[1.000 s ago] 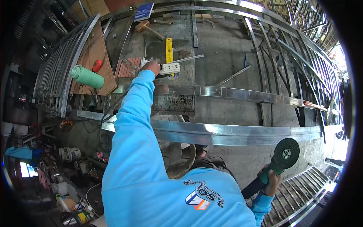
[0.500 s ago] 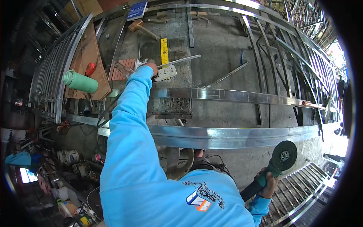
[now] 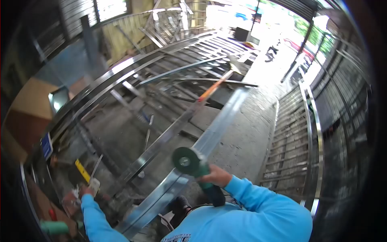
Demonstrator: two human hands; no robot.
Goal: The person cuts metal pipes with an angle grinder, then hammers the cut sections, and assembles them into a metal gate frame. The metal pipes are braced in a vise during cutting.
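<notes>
In my right hand (image 3: pixel 215 176) is a green angle grinder (image 3: pixel 203 169), its dark round disc (image 3: pixel 185 161) facing up beside a long shiny metal bar (image 3: pixel 175 183). My fingers wrap around its body. My left hand (image 3: pixel 86 190) is at the lower left, against the end of a white power strip (image 3: pixel 94 184). Blur hides its fingers, so whether it grips the strip does not show. A yellow level (image 3: pixel 82 171) and a thin metal strip (image 3: pixel 96 165) lie just beyond it.
Metal rails (image 3: pixel 161 139) cross the work area. A green bottle (image 3: pixel 54 227) and a red object (image 3: pixel 52 214) are at the lower left, a blue box (image 3: pixel 46 146) above them. A barred metal frame (image 3: pixel 288 161) lies on the right, and a bright doorway opens at the top.
My view has swung right toward the doorway. The grinder has come up and inward in my right hand, in front of my body. My left hand stays beside the power strip.
</notes>
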